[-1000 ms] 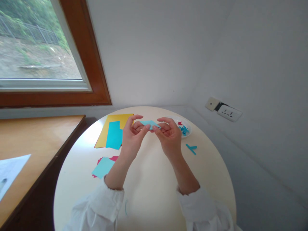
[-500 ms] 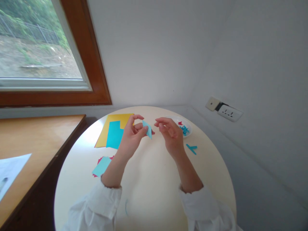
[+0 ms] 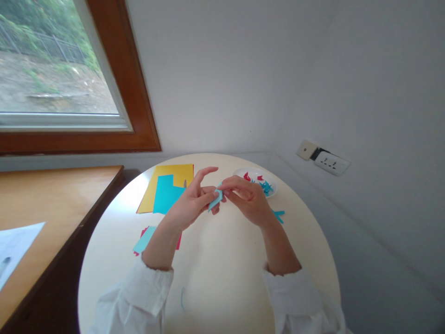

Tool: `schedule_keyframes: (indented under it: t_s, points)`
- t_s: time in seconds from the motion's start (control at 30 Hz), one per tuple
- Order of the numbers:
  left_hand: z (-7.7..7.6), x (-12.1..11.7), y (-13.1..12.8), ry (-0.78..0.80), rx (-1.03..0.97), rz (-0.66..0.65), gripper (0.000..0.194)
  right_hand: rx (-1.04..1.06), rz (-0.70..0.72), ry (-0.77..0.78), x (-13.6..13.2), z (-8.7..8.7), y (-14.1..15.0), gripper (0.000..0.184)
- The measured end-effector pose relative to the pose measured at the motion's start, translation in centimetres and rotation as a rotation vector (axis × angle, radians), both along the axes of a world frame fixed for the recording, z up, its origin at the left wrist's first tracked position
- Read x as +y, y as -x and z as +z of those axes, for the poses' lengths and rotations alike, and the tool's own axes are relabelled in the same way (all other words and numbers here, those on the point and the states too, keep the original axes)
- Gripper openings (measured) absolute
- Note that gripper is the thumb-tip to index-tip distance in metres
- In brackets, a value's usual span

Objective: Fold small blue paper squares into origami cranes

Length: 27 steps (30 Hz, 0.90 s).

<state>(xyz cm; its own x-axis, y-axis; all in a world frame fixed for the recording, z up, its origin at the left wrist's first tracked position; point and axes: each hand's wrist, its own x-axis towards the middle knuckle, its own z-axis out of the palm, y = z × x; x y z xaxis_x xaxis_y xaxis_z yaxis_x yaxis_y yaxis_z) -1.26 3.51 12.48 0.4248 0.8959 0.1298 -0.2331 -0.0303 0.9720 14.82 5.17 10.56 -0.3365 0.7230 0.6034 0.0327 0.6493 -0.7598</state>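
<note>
A small piece of light blue paper (image 3: 215,200) is held in the air above the middle of the round white worktop (image 3: 225,260). It has been folded into a narrow, many-sided shape, but whether its folding is complete cannot be told. By the left hand (image 3: 189,204) it is pinched between thumb and fingers, the grip closed and the index finger raised clear. Its upper right edge is met by the right hand (image 3: 252,202), whose thumb and forefinger are brought nearly together there, apparently closed on it.

Just beyond and to the right of the grip, a shallow clear dish (image 3: 271,180) is set, in which small blue shapes (image 3: 266,188) and a few red ones (image 3: 246,176) have been gathered, seemingly already worked. Nearer, on the same side, blue strips (image 3: 279,214) are partly covered by the right wrist.

To the left of the grip, a yellow sheet (image 3: 181,172) is overlapped by a notched bright blue sheet (image 3: 165,195), from which a corner is missing. Nearer and lower left, flat light blue paper (image 3: 144,240) is laid over red paper (image 3: 179,241); no folding is seen in its visible part.
</note>
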Motion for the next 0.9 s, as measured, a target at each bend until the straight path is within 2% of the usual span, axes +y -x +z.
schedule_keyframes:
  t_s: [0.3, 0.47, 0.7, 0.8, 0.9]
  points:
    - [-0.28, 0.15, 0.4, 0.026, 0.011, -0.05, 0.057, 0.001, 0.057, 0.097, -0.1, -0.2, -0.25, 0.015]
    - [0.06, -0.22, 0.33, 0.018, 0.033, -0.043, 0.051, -0.005, -0.081, 0.049, -0.05, -0.08, -0.57, 0.011]
    - [-0.18, 0.19, 0.02, 0.007, -0.016, 0.129, 0.034, 0.044, -0.338, -0.117, 0.21, -0.16, -0.29, 0.011]
    - [-0.27, 0.33, -0.19, -0.062, -0.008, 0.234, 0.022, 0.054, -0.363, -0.131, 0.2, -0.14, -0.13, 0.011]
    - [-0.23, 0.34, -0.29, -0.11, 0.018, 0.273, 0.015, 0.057, -0.318, -0.096, 0.2, -0.2, -0.13, 0.012]
